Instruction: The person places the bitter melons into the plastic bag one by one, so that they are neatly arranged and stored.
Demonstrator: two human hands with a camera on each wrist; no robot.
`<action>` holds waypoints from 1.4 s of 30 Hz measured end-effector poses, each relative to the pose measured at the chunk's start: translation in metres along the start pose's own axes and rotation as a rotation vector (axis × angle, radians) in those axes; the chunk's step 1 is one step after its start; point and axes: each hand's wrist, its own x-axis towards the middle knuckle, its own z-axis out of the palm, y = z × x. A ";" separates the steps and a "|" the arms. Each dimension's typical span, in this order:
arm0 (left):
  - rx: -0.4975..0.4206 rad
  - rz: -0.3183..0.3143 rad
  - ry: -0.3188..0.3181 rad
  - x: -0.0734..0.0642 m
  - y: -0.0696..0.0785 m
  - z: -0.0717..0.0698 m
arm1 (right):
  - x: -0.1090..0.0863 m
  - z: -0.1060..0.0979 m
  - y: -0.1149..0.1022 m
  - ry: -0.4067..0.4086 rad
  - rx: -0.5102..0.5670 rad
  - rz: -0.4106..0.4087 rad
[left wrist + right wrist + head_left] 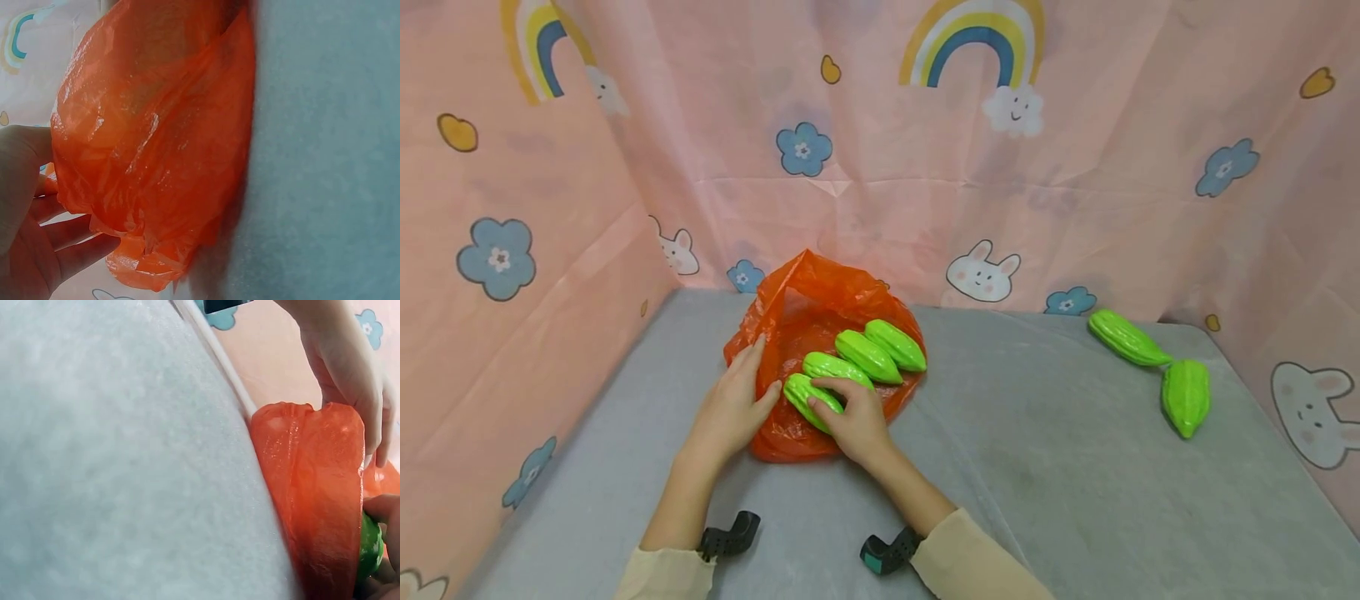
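Note:
A crinkly orange plastic bag (820,312) lies with its mouth spread toward me. My right hand (861,425) pinches the nearest ridged green bitter melon (803,395) between thumb and fingers, at the bag's front. Three more bitter melons, one of them this one (867,356), lie beside it in a slanting row over the bag. My left hand (730,408) touches the bag's left side, its fingers extended along the outside and its thumb by the rim. In the right wrist view, the bag wall partly hides the held bitter melon (370,549).
Two other bitter melons lie at the back right of the grey table (1045,467): one on its side (1126,337), the other pointing toward me (1186,396). A pink printed curtain (880,167) encloses the back and sides. Black wrist cameras (730,537) are strapped to both wrists.

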 end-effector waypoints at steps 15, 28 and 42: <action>-0.003 0.005 0.005 -0.001 0.000 0.000 | -0.001 0.000 0.000 -0.034 -0.034 0.010; -0.024 0.010 0.008 0.000 -0.001 -0.001 | 0.005 -0.012 -0.010 -0.026 0.025 0.024; -0.024 -0.007 -0.012 0.000 -0.001 -0.002 | 0.017 -0.047 -0.022 0.083 0.181 0.094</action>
